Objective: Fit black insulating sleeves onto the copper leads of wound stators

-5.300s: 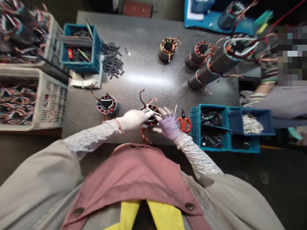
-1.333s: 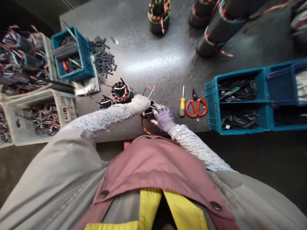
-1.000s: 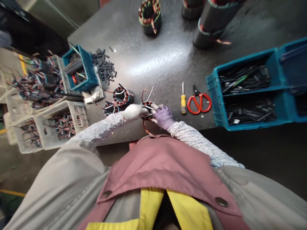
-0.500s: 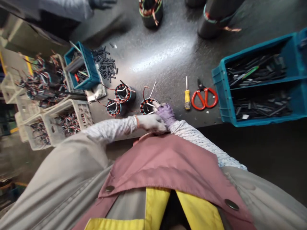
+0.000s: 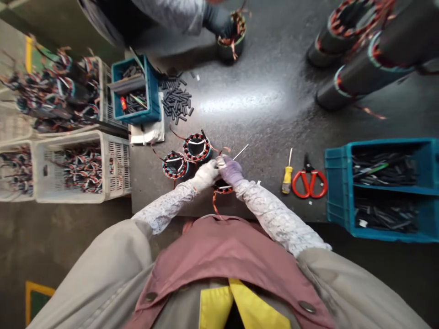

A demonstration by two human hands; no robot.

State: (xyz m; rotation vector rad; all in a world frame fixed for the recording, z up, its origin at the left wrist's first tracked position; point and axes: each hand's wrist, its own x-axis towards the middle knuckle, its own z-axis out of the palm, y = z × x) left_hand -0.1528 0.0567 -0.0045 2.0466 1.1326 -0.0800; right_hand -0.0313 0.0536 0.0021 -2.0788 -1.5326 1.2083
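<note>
Since half a second ago, my left hand (image 5: 206, 175) has been coming up from beside my right wrist, and it is now meeting my right hand (image 5: 231, 172) over the coil (image 5: 224, 188). Both sets of fingertips are pressing together near its far rim; I cannot tell whether they are pinching a wire. That coil is sitting on the desk (image 5: 264, 130), reddish wires (image 5: 215, 201) trailing towards me and one white tube (image 5: 241, 151) poking out beyond my hands.

As far as I can judge, I am midway with it: two more coils (image 5: 174, 171), just left of the coil, are already showing white tubing inside, but my hands are hiding how much is left here.

Right of the coil, one screwdriver (image 5: 287, 181) and one pair of scissors (image 5: 308, 169) are lying; past them, one big blue bin (image 5: 336, 192) is holding dark pieces in two compartments. Farther left of the coil, at least three white baskets (image 5: 118, 167) and one small blue box (image 5: 153, 93) are standing, with uncountable dark tubes (image 5: 176, 103) lying beside the box.

Well beyond the coil, one co-worker's gloved hand (image 5: 220, 22) is now touching one green-rimmed coil (image 5: 231, 50); two coil stacks (image 5: 360, 82) are standing far right.
</note>
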